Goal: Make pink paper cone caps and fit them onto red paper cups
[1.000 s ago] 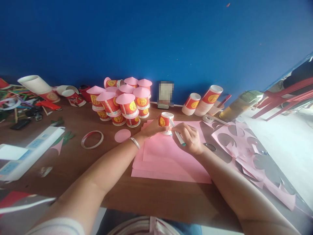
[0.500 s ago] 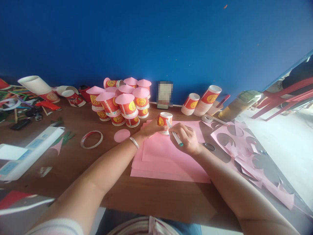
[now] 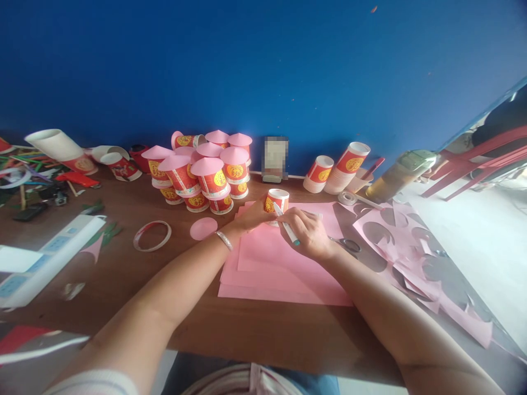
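My left hand (image 3: 254,215) is closed around the left side of a red-and-white paper cup (image 3: 279,195), which stands upright with its open rim on top. In my right hand (image 3: 307,230) is a white marker pen (image 3: 290,226) with a teal end, slanted so its upper tip is against or just in front of the cup; contact is hard to tell. Beneath both hands lie stacked pink paper sheets (image 3: 272,280). A pair of scissors (image 3: 349,244) rests partly hidden beside my right wrist. To the left of the sheets lies a pink paper disc (image 3: 203,228).
Stacked red cups with pink cone tops (image 3: 209,178) stand at the back left. A tape roll (image 3: 152,236) and a power strip (image 3: 53,258) lie on the left. Cup stacks (image 3: 348,167), a bottle (image 3: 397,175) and cut pink scraps (image 3: 428,280) occupy the right.
My right hand with the marker has shifted slightly left and down along the cup, and more of the scissors shows. The whole view has moved a little.
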Demonstrator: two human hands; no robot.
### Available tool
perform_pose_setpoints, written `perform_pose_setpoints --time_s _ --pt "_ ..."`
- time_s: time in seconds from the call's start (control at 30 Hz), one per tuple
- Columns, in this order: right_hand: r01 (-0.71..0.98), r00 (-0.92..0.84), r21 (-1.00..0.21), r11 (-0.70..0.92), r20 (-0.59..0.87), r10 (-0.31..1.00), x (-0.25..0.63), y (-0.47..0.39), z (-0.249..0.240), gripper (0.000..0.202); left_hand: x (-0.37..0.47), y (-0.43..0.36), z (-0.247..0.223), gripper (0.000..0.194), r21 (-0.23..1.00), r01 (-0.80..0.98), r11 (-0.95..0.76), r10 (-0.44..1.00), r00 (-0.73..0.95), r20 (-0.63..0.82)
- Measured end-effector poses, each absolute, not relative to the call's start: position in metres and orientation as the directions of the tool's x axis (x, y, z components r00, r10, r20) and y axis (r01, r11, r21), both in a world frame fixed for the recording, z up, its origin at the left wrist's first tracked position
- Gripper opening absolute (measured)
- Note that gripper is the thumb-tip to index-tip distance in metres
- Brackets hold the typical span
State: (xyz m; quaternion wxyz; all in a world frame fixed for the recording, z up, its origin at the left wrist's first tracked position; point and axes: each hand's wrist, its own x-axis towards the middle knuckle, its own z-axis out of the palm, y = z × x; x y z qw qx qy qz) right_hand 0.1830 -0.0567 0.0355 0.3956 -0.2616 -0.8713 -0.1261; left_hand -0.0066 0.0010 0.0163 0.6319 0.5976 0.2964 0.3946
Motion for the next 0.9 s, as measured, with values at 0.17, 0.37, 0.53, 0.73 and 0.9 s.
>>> perform_pose_setpoints --time_s 0.17,0.37,0.53,0.73,0.9 --pt "0.566 -0.524 0.018 0.825 0.779 0.343 0.1840 -0.0564 0.0368 0.021 -0.0078 0.0021 0.0149 0.066 0.982 -0.185 0.037 0.868 0.493 0.060" --pt "0.581 -0.501 0.016 0.814 0.795 0.342 0.1860 -0.0553 0.0422 0.017 -0.0097 0.0043 0.0147 0.049 0.975 -0.218 0.047 0.839 0.538 0.079" --pt "0.591 -0.449 -0.042 0.806 0.813 0.371 0.1880 -0.0540 0.0443 0.018 -0.0113 0.0055 0.0158 0.033 0.959 -0.284 0.012 0.790 0.590 0.165" --pt "0.598 -0.413 -0.104 0.795 0.810 0.416 0.1907 -0.0523 0.0448 0.017 -0.0103 0.0040 0.0189 0.038 0.949 -0.307 0.067 0.771 0.620 0.146" --pt "0.607 -0.390 -0.145 0.781 0.802 0.452 0.1912 -0.0523 0.0449 0.014 -0.0097 0.0010 0.0231 0.044 0.937 -0.332 0.110 0.778 0.616 0.127"
